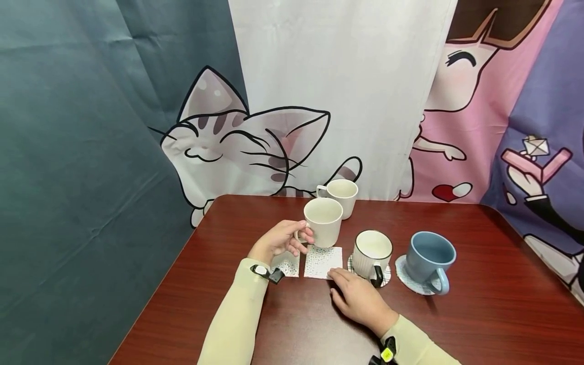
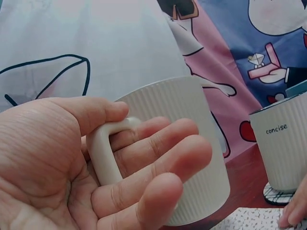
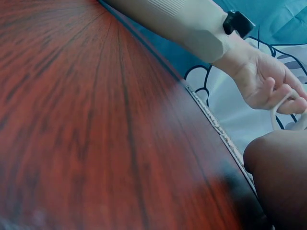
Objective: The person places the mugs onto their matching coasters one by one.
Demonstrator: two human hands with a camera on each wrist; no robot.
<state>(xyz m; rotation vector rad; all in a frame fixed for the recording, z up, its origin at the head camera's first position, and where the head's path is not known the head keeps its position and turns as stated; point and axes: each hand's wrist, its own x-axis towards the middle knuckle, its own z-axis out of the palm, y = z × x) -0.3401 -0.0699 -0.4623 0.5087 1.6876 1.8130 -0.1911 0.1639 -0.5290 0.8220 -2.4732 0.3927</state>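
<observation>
My left hand (image 1: 284, 239) holds a white ribbed mug (image 1: 326, 228) by its handle. In the left wrist view, the thumb lies on top of the mug's handle (image 2: 106, 155) and fingers pass through the loop. The mug is over the far edge of a speckled square coaster (image 1: 323, 263). On that coaster's near right corner rest the fingertips of my right hand (image 1: 362, 299), its fingers relaxed around nothing. A second square coaster (image 1: 287, 265) lies to the left, partly covered by my left hand and wrist.
Behind the held mug stands another white mug (image 1: 347, 203). To the right, a black-rimmed white mug (image 1: 365, 261) sits on a round checked coaster (image 1: 388, 276), beside a blue mug (image 1: 422, 263) on a light blue coaster (image 1: 404, 276). A printed curtain (image 1: 356, 76) hangs behind the brown table (image 1: 201, 284).
</observation>
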